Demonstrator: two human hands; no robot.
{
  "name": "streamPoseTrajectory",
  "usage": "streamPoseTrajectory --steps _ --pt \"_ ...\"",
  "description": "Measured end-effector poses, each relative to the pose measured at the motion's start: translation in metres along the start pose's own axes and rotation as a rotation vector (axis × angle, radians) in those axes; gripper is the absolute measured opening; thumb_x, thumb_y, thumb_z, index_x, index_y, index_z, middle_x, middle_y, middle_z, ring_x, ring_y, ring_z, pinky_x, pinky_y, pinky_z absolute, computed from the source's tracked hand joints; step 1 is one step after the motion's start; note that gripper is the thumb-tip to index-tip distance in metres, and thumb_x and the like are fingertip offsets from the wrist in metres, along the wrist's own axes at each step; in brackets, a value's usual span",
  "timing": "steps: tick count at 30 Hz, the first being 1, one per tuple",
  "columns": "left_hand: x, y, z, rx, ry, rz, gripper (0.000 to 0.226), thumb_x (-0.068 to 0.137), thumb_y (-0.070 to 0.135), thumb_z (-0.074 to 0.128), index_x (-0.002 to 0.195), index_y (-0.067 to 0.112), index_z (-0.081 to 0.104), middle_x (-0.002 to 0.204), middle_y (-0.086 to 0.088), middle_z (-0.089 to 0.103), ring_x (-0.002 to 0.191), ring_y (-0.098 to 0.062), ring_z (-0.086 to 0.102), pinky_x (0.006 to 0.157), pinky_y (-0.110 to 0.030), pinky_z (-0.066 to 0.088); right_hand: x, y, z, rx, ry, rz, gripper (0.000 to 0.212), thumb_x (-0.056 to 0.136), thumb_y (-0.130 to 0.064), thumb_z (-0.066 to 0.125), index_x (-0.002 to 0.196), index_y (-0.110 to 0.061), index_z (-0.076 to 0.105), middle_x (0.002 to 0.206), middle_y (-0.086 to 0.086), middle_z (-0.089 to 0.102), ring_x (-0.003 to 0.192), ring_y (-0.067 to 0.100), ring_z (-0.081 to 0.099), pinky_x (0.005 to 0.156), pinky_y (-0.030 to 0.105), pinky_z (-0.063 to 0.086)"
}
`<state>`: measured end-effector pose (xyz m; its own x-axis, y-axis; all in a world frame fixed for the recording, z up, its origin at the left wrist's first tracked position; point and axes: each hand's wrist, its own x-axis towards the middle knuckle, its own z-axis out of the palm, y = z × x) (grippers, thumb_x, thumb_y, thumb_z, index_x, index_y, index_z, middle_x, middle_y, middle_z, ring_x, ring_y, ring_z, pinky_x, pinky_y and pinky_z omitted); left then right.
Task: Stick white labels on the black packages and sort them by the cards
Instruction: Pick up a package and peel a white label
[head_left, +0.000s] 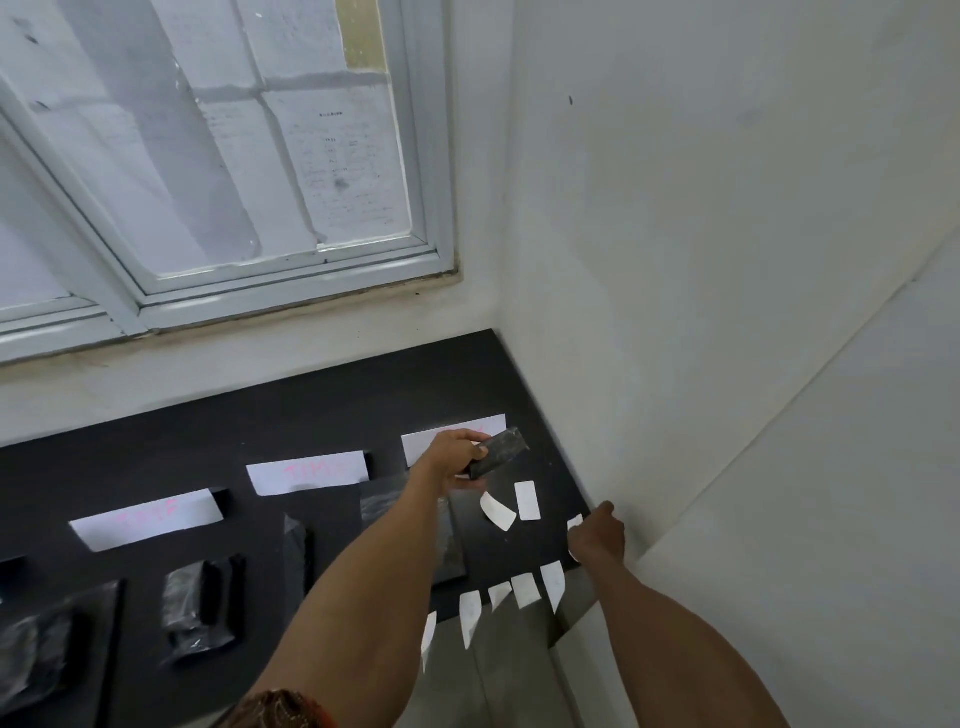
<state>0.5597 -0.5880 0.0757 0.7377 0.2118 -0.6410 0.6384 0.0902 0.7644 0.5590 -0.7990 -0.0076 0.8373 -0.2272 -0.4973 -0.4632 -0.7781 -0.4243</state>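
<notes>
My left hand (453, 458) grips a black package (500, 451) and holds it just above the rightmost white card (453, 435) at the back of the black table (322, 410). My right hand (598, 535) is at the table's right edge, its fingers pinching a white label (574, 521) stuck there. Two loose labels (527, 500) lie between my hands. Several more labels (523, 590) hang off the front edge. Two other cards with pink writing (306, 472) (147, 518) stand to the left, with black packages (205, 603) in front of them.
The table sits in a corner, with a white wall (727, 260) close on the right and a window (234, 156) above the back. More black wrapped packages (36, 649) lie at the far left. Grey floor (509, 675) shows below the table's front edge.
</notes>
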Motion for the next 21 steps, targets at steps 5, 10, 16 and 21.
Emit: streamPoseTrajectory --steps 5,10,16,21 --pt "-0.024 0.017 -0.022 0.000 0.102 0.134 0.027 0.091 -0.002 0.056 0.115 0.005 0.065 0.097 -0.009 0.060 0.075 -0.013 0.056 0.067 -0.026 0.049 -0.022 -0.041 -0.025 0.061 0.027 -0.095 0.043 0.087 -0.010 0.056 0.125 -0.001 0.039 0.125 0.022 0.055 0.112 0.038 0.057 0.089 0.038 0.048" --pt "-0.060 0.039 -0.068 -0.105 0.164 0.203 0.019 0.089 0.001 0.062 0.107 0.006 0.067 0.103 -0.013 0.062 0.083 -0.018 0.061 0.069 -0.029 0.055 -0.059 -0.109 -0.046 0.122 0.066 -0.241 0.041 0.087 -0.012 0.056 0.124 -0.003 0.043 0.123 0.020 0.057 0.110 0.037 0.058 0.082 0.035 0.047" --pt "-0.118 0.071 -0.136 -0.278 0.230 0.319 0.022 0.086 -0.006 0.063 0.106 0.003 0.060 0.109 -0.019 0.061 0.099 -0.031 0.061 0.075 -0.042 0.057 -0.129 -0.206 -0.056 0.281 0.109 -0.462 0.035 0.091 -0.023 0.054 0.122 -0.008 0.048 0.123 0.015 0.057 0.111 0.033 0.057 0.090 0.036 0.049" --pt "-0.167 0.089 -0.200 -0.403 0.281 0.425 0.032 0.089 -0.009 0.057 0.119 0.002 0.053 0.114 -0.021 0.061 0.101 -0.034 0.062 0.081 -0.046 0.055 -0.202 -0.284 -0.053 0.506 0.061 -0.669 0.034 0.087 -0.010 0.058 0.121 -0.010 0.053 0.114 0.011 0.062 0.106 0.029 0.059 0.077 0.024 0.043"
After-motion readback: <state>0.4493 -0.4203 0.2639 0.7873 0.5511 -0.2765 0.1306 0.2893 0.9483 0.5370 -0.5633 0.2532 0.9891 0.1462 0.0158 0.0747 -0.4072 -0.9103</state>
